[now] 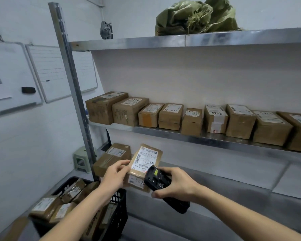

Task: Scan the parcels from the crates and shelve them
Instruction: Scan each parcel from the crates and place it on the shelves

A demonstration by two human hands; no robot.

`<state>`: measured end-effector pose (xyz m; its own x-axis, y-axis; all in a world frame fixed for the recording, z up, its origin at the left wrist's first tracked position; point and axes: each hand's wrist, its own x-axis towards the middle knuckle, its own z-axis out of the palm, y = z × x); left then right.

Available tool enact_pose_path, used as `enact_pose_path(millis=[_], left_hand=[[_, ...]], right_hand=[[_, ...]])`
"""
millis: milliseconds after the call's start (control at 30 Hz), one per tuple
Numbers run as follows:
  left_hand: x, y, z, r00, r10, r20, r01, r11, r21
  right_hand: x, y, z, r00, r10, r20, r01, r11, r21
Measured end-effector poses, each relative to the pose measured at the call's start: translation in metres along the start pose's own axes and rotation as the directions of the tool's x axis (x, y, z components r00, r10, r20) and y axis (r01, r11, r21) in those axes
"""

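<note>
Left hand (pixel 115 176) pinches a flat brown parcel (pixel 142 164) by its left edge, thumb on the front and fingers behind, holding it up in mid-air in front of the lower shelf (pixel 233 181). The label faces the camera and the parcel's long axis runs roughly upright, tilted a bit to the right at the top. Right hand (pixel 176 186) is wrapped around a black handheld scanner (pixel 161 185), whose head points up-left and sits right against the parcel's lower right corner, overlapping the barcode end of the label. So the key relation: the parcel lies just left of and above the scanner head, label toward the person, with the barcode strip at the bottom of the label closest to the scanner window. Likely step is the scan itself; whether it has registered cannot be told. The left hand is the one carrying the parcel, so shelving would fall to it. Nearest free spot looks like the lower shelf right of the single box (pixel 111 157) standing there; the middle shelf (pixel 207 138) already carries a row of boxes. Black crate (pixel 118 221) with more parcels sits below-left, under the left forearm.
</note>
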<state>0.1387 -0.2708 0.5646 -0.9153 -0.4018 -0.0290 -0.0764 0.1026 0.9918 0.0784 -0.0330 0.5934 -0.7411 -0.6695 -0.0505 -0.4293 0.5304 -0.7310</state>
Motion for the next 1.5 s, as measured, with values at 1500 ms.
enact_pose_path(millis=[1500], left_hand=[[0.363, -0.291, -0.047, 0.988, -0.145, 0.049, 0.093, 0.823, 0.56]], right_hand=[[0.394, 0.22, 0.19, 0.968, 0.243, 0.07, -0.251, 0.954, 0.166]])
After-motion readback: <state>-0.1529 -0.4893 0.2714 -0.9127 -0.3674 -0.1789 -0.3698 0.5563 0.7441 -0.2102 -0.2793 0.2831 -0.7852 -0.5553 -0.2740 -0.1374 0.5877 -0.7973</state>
